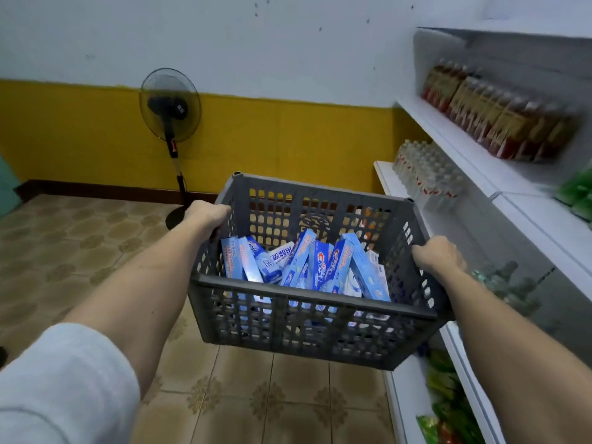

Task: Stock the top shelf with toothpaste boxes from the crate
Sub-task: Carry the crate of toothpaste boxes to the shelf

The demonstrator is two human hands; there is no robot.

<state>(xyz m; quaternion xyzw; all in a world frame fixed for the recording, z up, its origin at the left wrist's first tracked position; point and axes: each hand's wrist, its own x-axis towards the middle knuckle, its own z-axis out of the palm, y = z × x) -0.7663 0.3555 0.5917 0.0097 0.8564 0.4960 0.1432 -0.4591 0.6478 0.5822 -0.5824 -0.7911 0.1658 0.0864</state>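
A grey perforated plastic crate [307,328] hangs in the air in front of me, above the tiled floor. Inside it lie several blue and white toothpaste boxes [320,267], leaning at different angles. My left hand [205,214] grips the crate's left rim. My right hand [439,254] grips its right rim. The white shelving unit stands to the right, and its top shelf [499,32] shows only as a white board at the upper right edge; what is on it is hidden.
Lower shelves hold red-brown drink bottles [493,113], clear water bottles [426,174], green packs [576,190] and bagged goods [448,408] at the bottom. A black standing fan [169,107] is against the yellow and white wall. Tiled floor [64,251] stretches to the left.
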